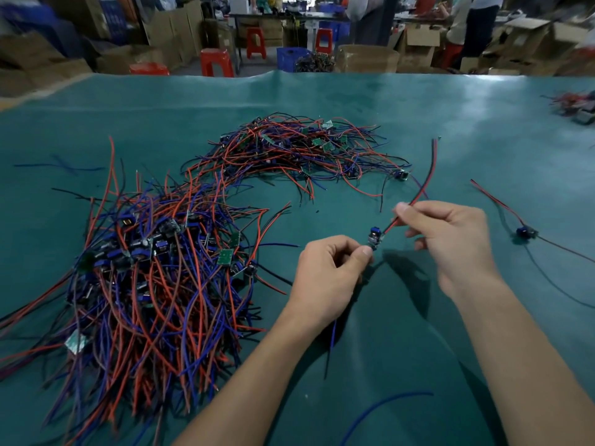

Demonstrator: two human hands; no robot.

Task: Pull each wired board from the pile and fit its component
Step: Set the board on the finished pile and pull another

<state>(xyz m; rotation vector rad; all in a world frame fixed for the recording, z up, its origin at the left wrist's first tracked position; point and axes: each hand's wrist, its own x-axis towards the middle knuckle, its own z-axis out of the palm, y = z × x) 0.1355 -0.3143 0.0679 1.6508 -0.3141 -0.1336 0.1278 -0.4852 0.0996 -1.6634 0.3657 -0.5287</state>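
A big pile of wired boards [154, 268] with red, blue and black leads covers the left of the green table [386, 365]; a second heap [302, 149] lies farther back. Between my hands hangs one small board [375, 237] with a blue part on it. My left hand [331, 268] pinches its lower edge with thumb and forefinger. My right hand [447, 233] pinches the board's red and black lead [421, 188], which runs up and away to the right. A blue wire hangs below my left hand.
A separate wired board [526, 232] lies on the table at the right, another small one [401, 175] near the far heap. A loose blue wire [383, 410] lies near the front edge. Red stools, cardboard boxes and standing people fill the background.
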